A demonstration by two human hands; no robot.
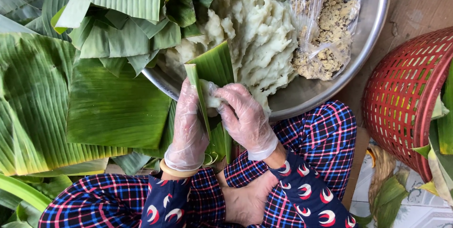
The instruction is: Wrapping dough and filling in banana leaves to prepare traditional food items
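Two gloved hands meet over a folded leaf strip at the rim of the metal bowl. Left hand has its fingers straight and together, pressed flat along the strip's outer side. Right hand curls its fingers closed around a lump of white dough tucked against the strip. Farther right stands a red basket.

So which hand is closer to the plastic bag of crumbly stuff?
The right hand. It is below and left of the plastic bag in the metal bowl; the left hand is farther left, behind the folded banana leaf.
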